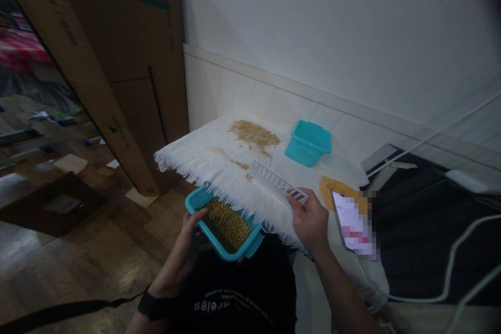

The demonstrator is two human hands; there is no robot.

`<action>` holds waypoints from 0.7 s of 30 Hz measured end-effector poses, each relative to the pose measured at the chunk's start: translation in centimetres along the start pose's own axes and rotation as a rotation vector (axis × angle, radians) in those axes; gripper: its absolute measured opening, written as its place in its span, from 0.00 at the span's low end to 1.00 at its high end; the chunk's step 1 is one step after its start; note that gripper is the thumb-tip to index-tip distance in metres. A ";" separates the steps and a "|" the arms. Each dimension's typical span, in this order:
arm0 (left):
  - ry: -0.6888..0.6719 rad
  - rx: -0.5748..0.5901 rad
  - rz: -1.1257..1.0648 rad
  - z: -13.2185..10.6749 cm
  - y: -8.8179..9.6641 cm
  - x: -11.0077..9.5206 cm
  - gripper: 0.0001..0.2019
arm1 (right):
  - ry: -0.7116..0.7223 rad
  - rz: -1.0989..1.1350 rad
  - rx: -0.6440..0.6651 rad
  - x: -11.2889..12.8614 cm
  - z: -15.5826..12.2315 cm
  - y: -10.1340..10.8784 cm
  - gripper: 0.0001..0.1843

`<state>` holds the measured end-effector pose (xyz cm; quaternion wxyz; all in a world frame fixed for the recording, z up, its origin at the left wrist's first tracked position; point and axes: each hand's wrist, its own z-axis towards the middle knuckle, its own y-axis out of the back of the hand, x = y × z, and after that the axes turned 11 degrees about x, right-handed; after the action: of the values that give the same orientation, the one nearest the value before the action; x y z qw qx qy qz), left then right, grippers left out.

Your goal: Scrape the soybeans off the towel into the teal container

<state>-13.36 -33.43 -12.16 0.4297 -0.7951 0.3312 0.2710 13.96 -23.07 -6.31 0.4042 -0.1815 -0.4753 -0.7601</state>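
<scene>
My left hand (pixel 191 229) grips the rim of a teal plastic container (pixel 235 257), holding it tilted just below the table's fringed front edge. Inside lies a layer of yellowish soybeans (pixel 227 222). Between the fingers of my right hand (pixel 311 216) is a white slotted plastic strip (pixel 274 181), resting low over the cloth. Close to the strip's far end lie a few loose beans (pixel 240 165). Further back on the white tablecloth (pixel 195 154) spreads a larger pile of beans (pixel 254 133).
A second teal container (pixel 309 141) stands near the wall. To the right are a phone (pixel 354 227), an orange cloth-like piece (pixel 329 188), a black bag-like object (pixel 418 224) and white cables (pixel 450 266). A tall cardboard box (pixel 144 99) rises at the left.
</scene>
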 end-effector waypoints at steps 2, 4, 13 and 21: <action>0.013 0.001 0.004 0.1 0.0 0.0 0.37 | -0.015 0.005 -0.004 -0.1 -0.1 -0.1 0.19; 0.020 -0.003 -0.001 0.3 0.1 0.0 0.36 | -0.036 0.013 -0.006 -0.3 -0.3 0.0 0.20; 0.028 -0.006 0.002 0.1 -0.2 -0.2 0.39 | -0.085 0.047 0.003 -0.1 -1.8 0.8 0.18; 0.013 0.000 0.003 0.0 0.0 -0.1 0.39 | 0.034 0.021 0.013 0.5 -0.3 -0.1 0.16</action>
<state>-13.36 -33.40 -12.09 0.4272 -0.7963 0.3351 0.2666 13.66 -23.55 -6.20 0.4213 -0.1706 -0.4714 -0.7558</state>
